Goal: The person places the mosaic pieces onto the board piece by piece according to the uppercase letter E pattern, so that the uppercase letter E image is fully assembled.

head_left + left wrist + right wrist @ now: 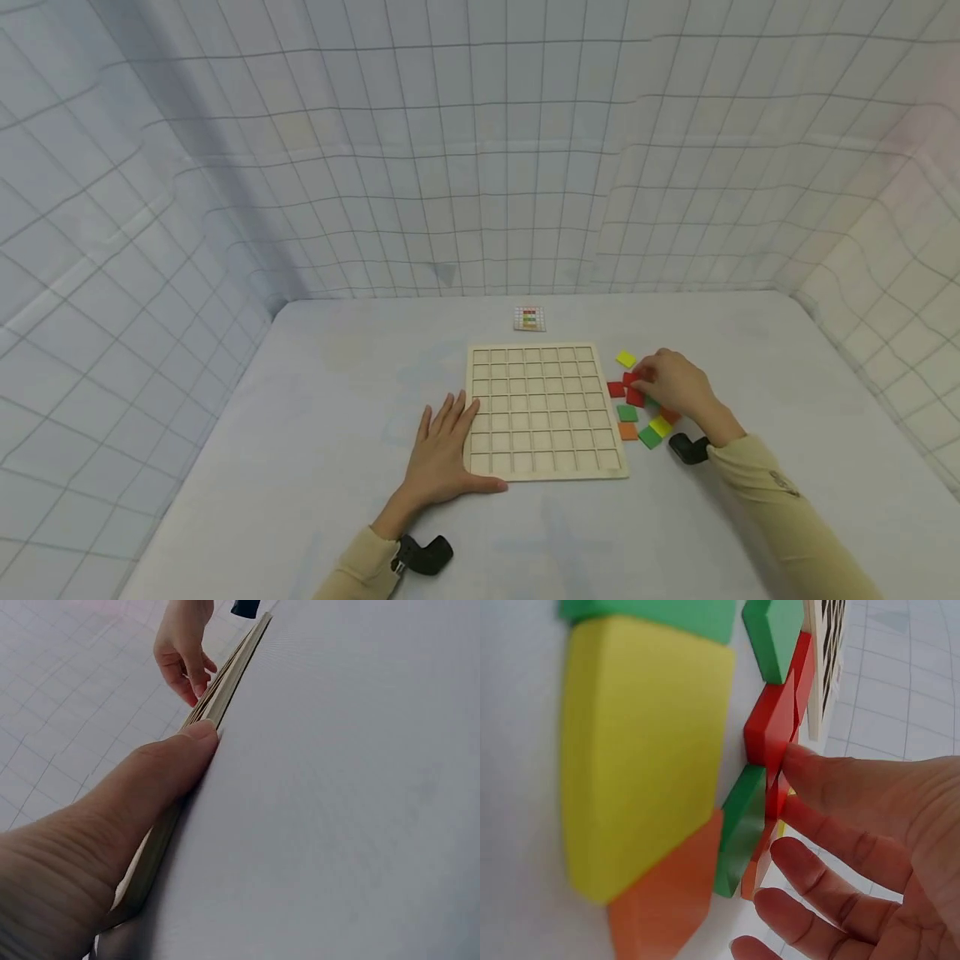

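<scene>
Head cam: L hand [441, 463] touches bd [546, 412], R hand [678, 383] pinches red tile [628, 378].

L hand [97, 832], lower L: thumb extended, tip on edge of board [234, 679], which runs diag. & is seen nearly edge-on. R hand [184, 637], top, fingers down, just beyond board; dk. obj. [245, 608] adj. Pale surface [337, 810], R; gridded bkgd. [56, 724], L.

grid board [536, 403]: wood-look, matt | tiles [652, 750]: smooth, low sheen | sleeves [780, 508]: cloth, matt | backdrop [510, 183]: creased cloth
</scene>
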The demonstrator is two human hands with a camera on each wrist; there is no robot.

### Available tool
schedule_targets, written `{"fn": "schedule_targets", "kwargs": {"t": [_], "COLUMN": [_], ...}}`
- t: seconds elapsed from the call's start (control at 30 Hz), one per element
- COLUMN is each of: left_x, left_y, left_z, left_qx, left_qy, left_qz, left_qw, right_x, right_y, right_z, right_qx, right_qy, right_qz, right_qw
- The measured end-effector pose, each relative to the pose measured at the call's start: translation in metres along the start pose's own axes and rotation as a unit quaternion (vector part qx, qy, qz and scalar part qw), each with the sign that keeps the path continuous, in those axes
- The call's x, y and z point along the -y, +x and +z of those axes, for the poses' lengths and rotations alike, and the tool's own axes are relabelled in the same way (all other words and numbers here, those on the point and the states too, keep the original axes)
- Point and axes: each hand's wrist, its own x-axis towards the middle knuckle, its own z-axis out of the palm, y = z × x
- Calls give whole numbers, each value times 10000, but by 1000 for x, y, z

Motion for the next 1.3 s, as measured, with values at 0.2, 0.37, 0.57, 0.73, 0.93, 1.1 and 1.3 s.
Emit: {"fn": "schedule_targets", "kwargs": {"t": [0.2, 0.37, 0.57, 0.73, 0.93, 1.1, 1.3], "left_x": [-2, -6, -9, -9, -7, -8, -13], "left_y": [1, 2, 1, 2, 4, 4, 2], "left_z": [-2, -1, 4, 5, 4, 7, 9], "left_qx": [127, 12, -24, -112, -257, -438, -584], "left_qy": [-78, -293, -241, -124, 24, -127, -163], "left_qz": [-127, -167, -362, -355, -386, -457, -480], "left_qw": [9998, 9994, 9991, 9992, 9989, 9979, 9970], "right_x": [4, 4, 8, 18, 39, 60, 84], "right_y": [2, -1, -6, -2, 20, 35, 47], "right_z": [-1, -1, -2, 3, 18, 29, 38], "right_qx": [71, -24, -321, -678, -777, -566, -85], "right_qy": [250, 495, 804, 1183, 1768, 2191, 2423], "right_qz": [270, 283, 127, -140, -779, -1154, -1251], "right_qw": [9993, 9984, 9962, 9906, 9781, 9672, 9621]}}
